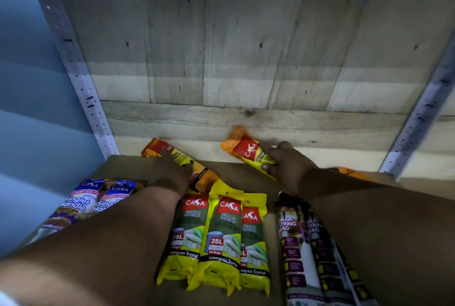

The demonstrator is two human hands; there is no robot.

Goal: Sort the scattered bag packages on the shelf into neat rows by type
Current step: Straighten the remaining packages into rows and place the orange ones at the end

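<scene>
The wooden back wall (246,54) fills the upper part of the view, framed by a perforated metal upright on the left (81,79) and another on the right (418,113). The shelf surface (248,175) extends forward from the wall toward the camera.

Three groups of packages lie in rows at the front of the shelf. At right, the dark drawstring bag packages (312,254) lie side by side, partly covered by the right forearm. At centre, three yellow lemongrass-scented packages (221,236) lie side by side, overlapping slightly at their edges. At left, the blue singlet-handle packages (81,204) lie side by side, partly covered by the left forearm.

Two orange packages lie farther back, near the wall and well apart from each other, both at an angle to the front rows. The left orange package (182,160) runs diagonally, with its near end touching the top of the yellow row. The left hand (170,172) lies on top of it with the fingers extended toward the far end; whether the fingertips curl over the edge cannot be determined, as the area is dim and blurred.

The right orange package (248,153) lies with its crumpled end toward the wall. The right hand (288,165) grips its near end, fingers laid across the top and the thumb curled against the lower edge.
</scene>
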